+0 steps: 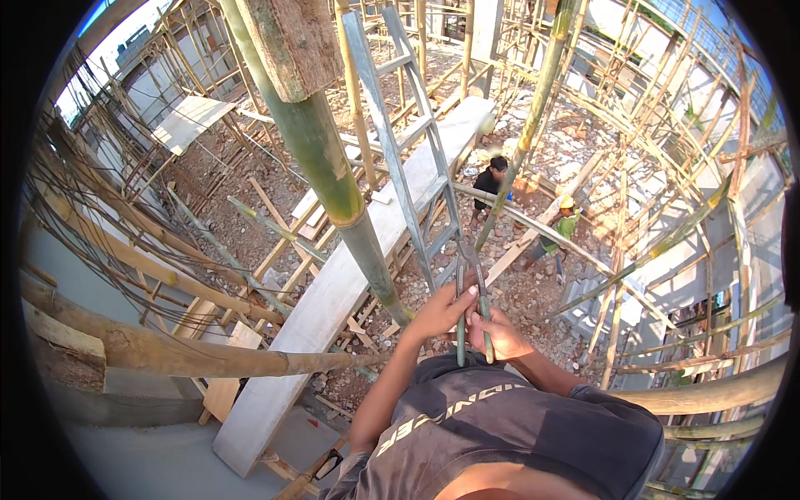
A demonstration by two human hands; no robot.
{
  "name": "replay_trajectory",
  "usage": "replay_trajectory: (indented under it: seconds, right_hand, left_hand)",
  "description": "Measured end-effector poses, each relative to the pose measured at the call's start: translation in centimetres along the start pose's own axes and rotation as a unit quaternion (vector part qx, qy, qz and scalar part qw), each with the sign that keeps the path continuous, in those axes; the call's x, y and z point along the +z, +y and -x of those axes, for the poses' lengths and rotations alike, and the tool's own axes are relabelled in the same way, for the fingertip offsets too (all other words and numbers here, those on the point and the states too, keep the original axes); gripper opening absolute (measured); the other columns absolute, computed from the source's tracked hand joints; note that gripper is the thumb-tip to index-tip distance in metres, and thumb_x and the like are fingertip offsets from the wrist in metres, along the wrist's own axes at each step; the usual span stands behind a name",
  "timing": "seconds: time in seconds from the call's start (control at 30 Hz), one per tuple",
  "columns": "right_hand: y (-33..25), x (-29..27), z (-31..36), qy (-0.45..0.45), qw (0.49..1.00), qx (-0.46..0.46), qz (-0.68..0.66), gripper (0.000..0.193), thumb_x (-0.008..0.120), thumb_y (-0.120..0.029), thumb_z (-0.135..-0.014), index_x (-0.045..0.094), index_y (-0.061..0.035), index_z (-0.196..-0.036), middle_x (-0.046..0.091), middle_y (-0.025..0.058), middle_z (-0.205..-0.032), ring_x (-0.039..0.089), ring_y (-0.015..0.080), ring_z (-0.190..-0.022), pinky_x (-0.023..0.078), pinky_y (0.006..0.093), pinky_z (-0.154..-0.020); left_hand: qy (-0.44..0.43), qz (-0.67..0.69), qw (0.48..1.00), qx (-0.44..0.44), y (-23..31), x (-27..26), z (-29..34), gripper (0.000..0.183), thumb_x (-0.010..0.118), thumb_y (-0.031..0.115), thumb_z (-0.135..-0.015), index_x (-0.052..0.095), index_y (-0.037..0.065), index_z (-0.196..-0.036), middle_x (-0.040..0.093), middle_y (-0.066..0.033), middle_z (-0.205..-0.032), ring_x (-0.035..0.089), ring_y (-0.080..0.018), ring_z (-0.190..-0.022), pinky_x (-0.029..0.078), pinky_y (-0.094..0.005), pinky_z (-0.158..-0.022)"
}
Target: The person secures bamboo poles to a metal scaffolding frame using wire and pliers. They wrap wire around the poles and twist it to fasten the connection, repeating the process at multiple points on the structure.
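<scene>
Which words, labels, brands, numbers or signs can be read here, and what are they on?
Dark shirt: a line of large pale lettering across the front, legible, but not copied here.
Green-handled tool: no lettering I can make out.
Ladder: none I can make out.
Green top on a person below: too small to tell.

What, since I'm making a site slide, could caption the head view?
Left hand and right hand on green-handled pliers, ladder and bamboo poles beyond.
</scene>
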State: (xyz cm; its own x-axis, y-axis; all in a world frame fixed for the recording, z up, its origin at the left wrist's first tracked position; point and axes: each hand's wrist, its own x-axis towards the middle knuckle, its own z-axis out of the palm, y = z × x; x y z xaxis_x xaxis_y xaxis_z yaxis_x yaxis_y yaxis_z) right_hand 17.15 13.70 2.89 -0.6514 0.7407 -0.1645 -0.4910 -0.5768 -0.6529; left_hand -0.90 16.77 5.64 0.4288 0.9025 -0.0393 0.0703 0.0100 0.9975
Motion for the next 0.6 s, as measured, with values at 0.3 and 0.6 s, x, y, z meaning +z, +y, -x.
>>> replay_trajectory:
  seconds: [0.3,0.6]
  right_hand:
    - [-16.6,2.4,-0.1,0.011,0.900,0.016,0.435,0.054,0.050,0.010,-0.080,0.057,0.0036,-0.133,0.046,0.0135,-0.153,0.052,0.0263,-0.135,0.045,0.0465,-0.115]
    - [-38.2,14.5,-4.2,0.253,0.034,-0.449,0.856,0.057,0.062,0.009,-0.074,0.061,-0.0030,-0.129,0.036,0.0063,-0.161,0.036,0.0283,-0.148,0.027,0.0594,-0.119]
  left_hand:
    - [0.228,-0.156,0.951,0.140,-2.2,-4.1,-2.5,0.045,0.049,0.032,-0.107,0.056,0.000,-0.137,0.057,-0.0188,-0.139,0.055,-0.0294,-0.129,0.050,-0.0408,-0.099]
    - [0.400,-0.070,0.913,0.051,-10.6,-4.3,2.8,0.041,0.065,0.028,-0.097,0.063,-0.003,-0.123,0.063,-0.0235,-0.124,0.065,-0.0344,-0.112,0.051,-0.0420,-0.094]
